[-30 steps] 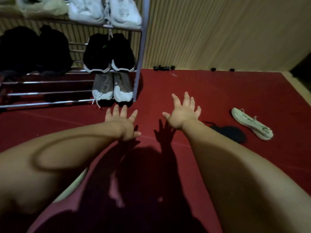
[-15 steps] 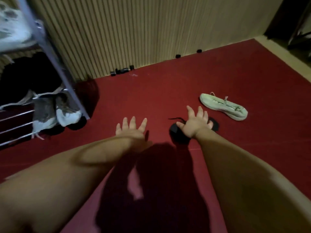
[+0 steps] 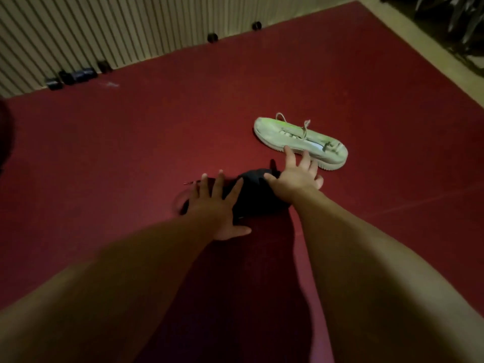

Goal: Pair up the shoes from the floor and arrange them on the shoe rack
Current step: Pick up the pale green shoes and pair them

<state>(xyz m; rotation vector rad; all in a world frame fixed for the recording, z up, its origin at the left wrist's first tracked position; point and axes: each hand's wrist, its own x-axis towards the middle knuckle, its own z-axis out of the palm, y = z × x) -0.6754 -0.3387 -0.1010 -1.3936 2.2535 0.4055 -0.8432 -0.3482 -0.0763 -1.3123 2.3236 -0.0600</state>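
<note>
Both hands, left (image 3: 213,205) and right (image 3: 296,179), are spread open, gripping nothing, over the black shoe (image 3: 252,195) at frame centre, likely for pickup, the white shoe (image 3: 301,138) just beyond.

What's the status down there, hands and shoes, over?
Left hand and right hand both open, spread over the dark shoe. No grip yet. Pale sneaker lies on the red floor just beyond. Nothing in the way.

A dark red floor mat (image 3: 157,142) meets a ribbed beige wall (image 3: 104,27), along whose base sit several small dark objects (image 3: 72,77), with a pale strip of bare floor (image 3: 419,48) at the right.
</note>
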